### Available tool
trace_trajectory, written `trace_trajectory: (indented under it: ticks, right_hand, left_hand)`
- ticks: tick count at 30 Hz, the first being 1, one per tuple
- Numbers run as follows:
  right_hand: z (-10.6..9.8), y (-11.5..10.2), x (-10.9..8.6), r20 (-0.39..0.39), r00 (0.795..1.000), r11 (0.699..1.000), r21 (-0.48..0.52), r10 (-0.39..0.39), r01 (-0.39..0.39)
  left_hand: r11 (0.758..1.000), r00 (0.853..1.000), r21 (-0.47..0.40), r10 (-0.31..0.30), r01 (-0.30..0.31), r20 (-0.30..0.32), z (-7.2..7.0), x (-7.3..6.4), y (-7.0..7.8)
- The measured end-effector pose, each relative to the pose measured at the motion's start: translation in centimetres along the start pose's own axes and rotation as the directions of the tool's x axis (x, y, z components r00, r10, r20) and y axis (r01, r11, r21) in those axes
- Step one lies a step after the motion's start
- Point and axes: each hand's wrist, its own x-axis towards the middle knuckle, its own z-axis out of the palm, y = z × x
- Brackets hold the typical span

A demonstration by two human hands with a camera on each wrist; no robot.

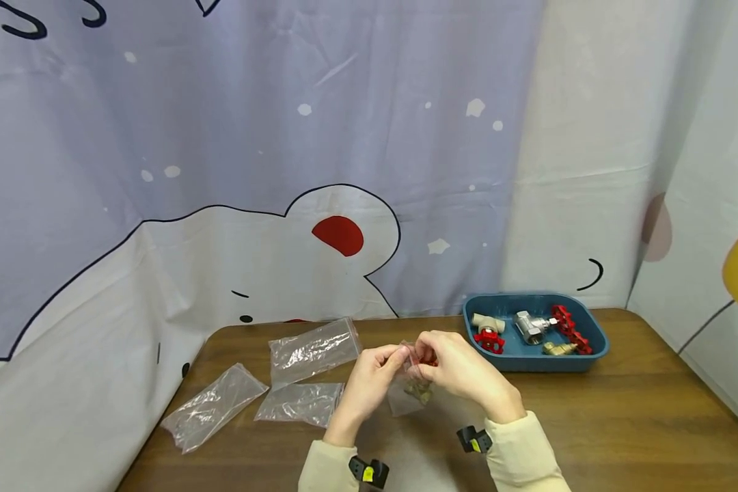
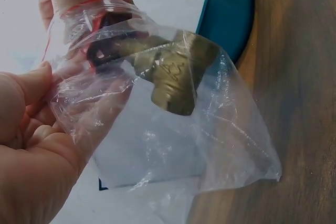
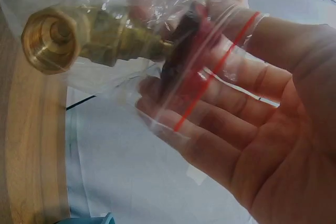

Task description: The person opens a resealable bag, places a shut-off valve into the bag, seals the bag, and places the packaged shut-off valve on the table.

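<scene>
A brass valve (image 2: 176, 72) with a red handwheel (image 3: 184, 51) lies inside a clear zip bag (image 2: 236, 145) held above the table. My left hand (image 1: 369, 379) pinches the bag near its red-lined mouth. At the other side, my right hand (image 1: 464, 372) has its fingers through the bag's mouth and around the handwheel, partly blurred by the plastic. The valve's open threaded end (image 3: 50, 40) points away from the right hand, towards the bag's bottom.
Several clear zip bags (image 1: 312, 352) lie flat at the table's left. A blue tray (image 1: 535, 365) at the back right holds more valves with red handwheels, including a silver one (image 1: 531, 328). A printed curtain (image 1: 252, 137) hangs behind the wooden table (image 1: 646, 410).
</scene>
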Motion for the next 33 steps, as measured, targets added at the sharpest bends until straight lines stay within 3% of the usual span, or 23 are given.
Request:
trace_trajectory:
  ticks: [6, 10, 16, 19, 24, 27, 33]
  right_hand:
    - [-0.4, -0.1, -0.1, 0.017, 1.000, 1.000, 0.010, 0.019, -0.019]
    - [-0.7, -0.1, -0.2, -0.003, 1.000, 1.000, 0.024, -0.001, 0.001]
    - [-1.4, 0.6, -0.7, -0.011, 0.999, 0.999, 0.016, 0.041, -0.041]
    - [-1.7, 1.1, -1.1, 0.047, 0.993, 0.994, 0.033, 0.107, -0.108]
    - [-1.9, 2.0, -1.6, 0.202, 0.964, 0.980, 0.054, 0.175, -0.189]
    - [-1.6, 2.6, -1.7, 0.264, 0.953, 0.982, 0.070, 0.151, -0.175]
    - [-0.8, 3.3, -1.3, 0.286, 0.955, 0.989, 0.102, 0.078, -0.111]
  left_hand:
    - [0.991, 1.000, -0.135, -0.018, 0.020, 0.015, 0.0, -0.1, -0.3]
    - [0.972, 0.998, -0.226, -0.058, 0.061, 0.017, -0.1, -0.1, -0.3]
    - [0.958, 0.997, -0.279, -0.077, 0.072, -0.006, -0.5, -0.1, -0.2]
    - [0.956, 0.998, -0.288, -0.067, 0.061, -0.011, -0.8, -0.1, 0.0]
    - [0.955, 0.997, -0.291, -0.072, 0.066, -0.009, -1.3, -0.1, 0.1]
    - [0.952, 0.996, -0.295, -0.093, 0.084, -0.015, -1.5, -0.2, 0.1]
    - [0.947, 0.992, -0.306, -0.114, 0.095, -0.045, -1.7, -0.2, -0.2]
